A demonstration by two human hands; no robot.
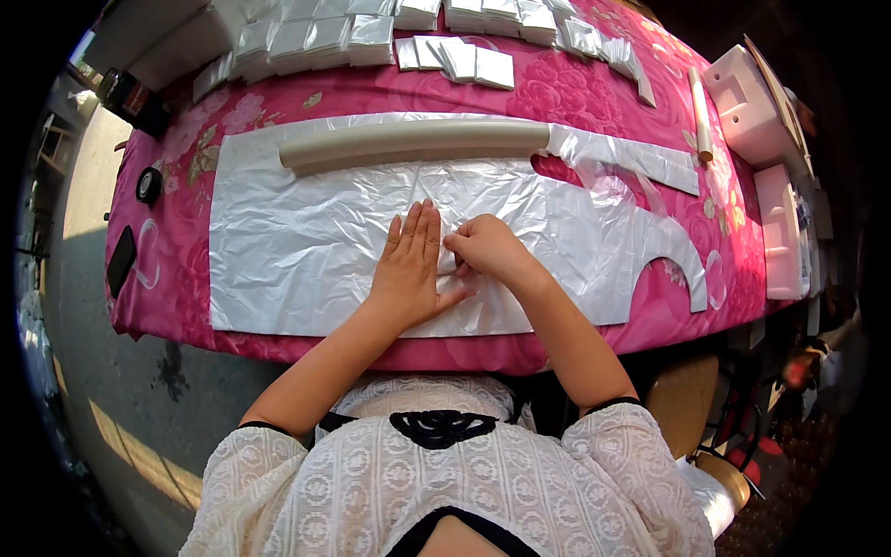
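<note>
A white plastic apron (306,251) lies spread across the table, wrinkled, its neck and strap cut-outs toward the right. My left hand (408,265) rests flat on the middle of it, fingers stretched forward and thumb pointing right. Just beside it, my right hand (484,249) is closed, thumb and fingertips pinched at the film; the exact fold in them is partly hidden by the hand. A long beige tube (418,144) lies along the far part of the apron, beyond both hands.
Stacks of folded white plastic packets (320,42) line the far edge of the pink flowered tablecloth (548,348). At left are a dark jar (135,100), a black tape roll (148,186) and a black phone (121,262). Another tube (700,113) and foam boxes (781,232) stand right.
</note>
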